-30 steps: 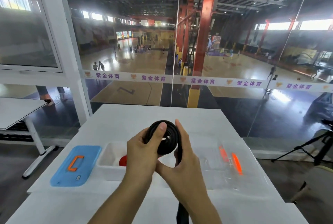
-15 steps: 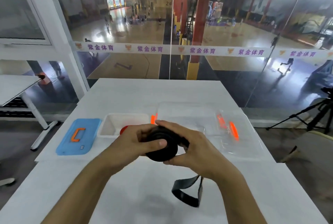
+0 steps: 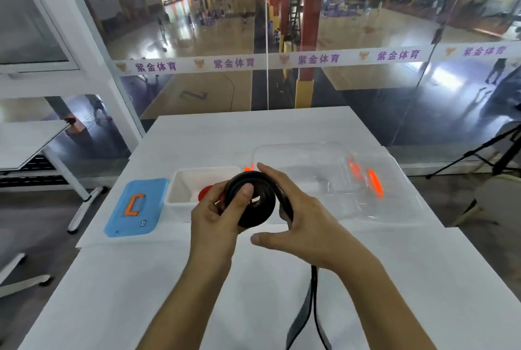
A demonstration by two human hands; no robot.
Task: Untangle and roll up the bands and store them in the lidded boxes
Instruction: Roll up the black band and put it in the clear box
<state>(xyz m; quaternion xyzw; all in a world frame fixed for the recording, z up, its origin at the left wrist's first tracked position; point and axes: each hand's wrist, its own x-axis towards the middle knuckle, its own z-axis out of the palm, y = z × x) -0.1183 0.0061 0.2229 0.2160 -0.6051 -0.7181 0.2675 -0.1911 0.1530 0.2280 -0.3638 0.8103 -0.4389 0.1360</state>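
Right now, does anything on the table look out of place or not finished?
Only the black band: both hands hold its coil, but a loose tail hangs unrolled toward the near edge. The white box stands open, its blue lid lying beside it.

left hand [image 3: 214, 215]: bare, no rings | right hand [image 3: 304, 225]: bare | forearms: sleeveless

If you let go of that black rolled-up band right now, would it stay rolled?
Probably not. The black band looks springy, and the left hand is pinching the coil. Its loose tail hangs limp, so it's floppy. The round coil might also roll away.
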